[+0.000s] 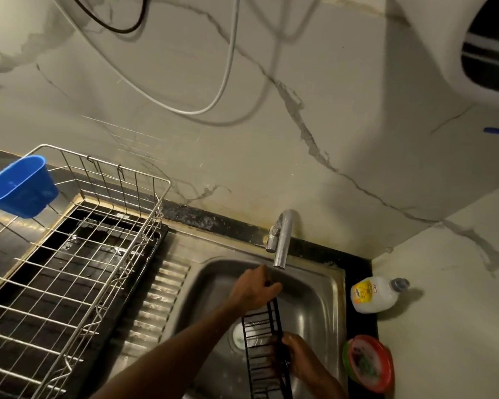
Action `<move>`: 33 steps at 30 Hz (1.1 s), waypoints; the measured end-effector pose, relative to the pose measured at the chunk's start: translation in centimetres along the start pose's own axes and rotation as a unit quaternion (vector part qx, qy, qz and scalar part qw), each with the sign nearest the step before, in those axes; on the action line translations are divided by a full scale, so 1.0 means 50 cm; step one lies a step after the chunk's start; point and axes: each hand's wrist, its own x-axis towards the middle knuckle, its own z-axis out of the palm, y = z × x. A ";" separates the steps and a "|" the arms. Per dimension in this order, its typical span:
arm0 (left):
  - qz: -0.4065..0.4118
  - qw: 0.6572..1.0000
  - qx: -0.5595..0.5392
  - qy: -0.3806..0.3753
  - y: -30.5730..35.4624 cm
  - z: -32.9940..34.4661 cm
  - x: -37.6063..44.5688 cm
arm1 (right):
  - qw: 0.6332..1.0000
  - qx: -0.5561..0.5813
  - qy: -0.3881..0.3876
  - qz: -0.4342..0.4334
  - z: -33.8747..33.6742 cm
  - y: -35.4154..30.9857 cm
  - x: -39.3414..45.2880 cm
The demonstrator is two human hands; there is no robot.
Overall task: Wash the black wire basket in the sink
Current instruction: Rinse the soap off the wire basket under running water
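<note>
A narrow black wire basket stands tilted on end inside the steel sink. My left hand grips its top end just below the chrome tap. Lower down, my right hand grips the basket's right side rail. The basket's bottom end runs out of view at the lower edge. I cannot tell whether water runs from the tap.
A large steel wire dish rack with a blue plastic cup hooked on it fills the left counter. Right of the sink lie a white bottle and a red-rimmed round tub. Cables hang on the marble wall.
</note>
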 end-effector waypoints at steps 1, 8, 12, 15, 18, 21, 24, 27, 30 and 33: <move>0.021 1.000 0.004 0.007 0.004 0.003 -0.009 | 1.000 -0.015 -0.004 0.002 0.014 -0.011 0.011; 0.195 0.970 0.136 0.043 -0.030 0.053 -0.066 | 0.987 0.154 0.038 0.002 0.073 -0.152 0.096; 0.252 0.948 0.177 0.073 -0.082 0.056 -0.095 | 0.999 0.022 0.014 0.028 0.120 -0.214 0.149; 0.292 0.932 0.184 0.110 -0.095 0.017 -0.101 | 0.999 -0.005 0.041 0.019 0.160 -0.237 0.155; 0.295 0.927 0.150 0.174 -0.104 -0.009 -0.117 | 0.996 -0.025 0.082 0.033 0.158 -0.243 0.151; 0.167 0.954 0.042 0.246 -0.106 -0.011 -0.111 | 0.990 -0.067 0.123 0.020 0.130 -0.238 0.170; 0.108 0.970 -0.033 0.214 -0.084 0.013 -0.075 | 0.987 -0.077 0.138 -0.010 0.125 -0.233 0.176; 0.041 0.978 -0.135 0.151 -0.043 0.023 -0.025 | 0.982 -0.057 0.177 -0.041 0.122 -0.219 0.158; 0.045 0.990 -0.115 0.069 -0.014 -0.004 0.007 | 0.975 -0.004 0.212 -0.064 0.097 -0.176 0.144; 0.140 0.990 -0.029 0.004 -0.013 -0.024 0.015 | 0.973 0.051 0.213 -0.073 0.062 -0.147 0.105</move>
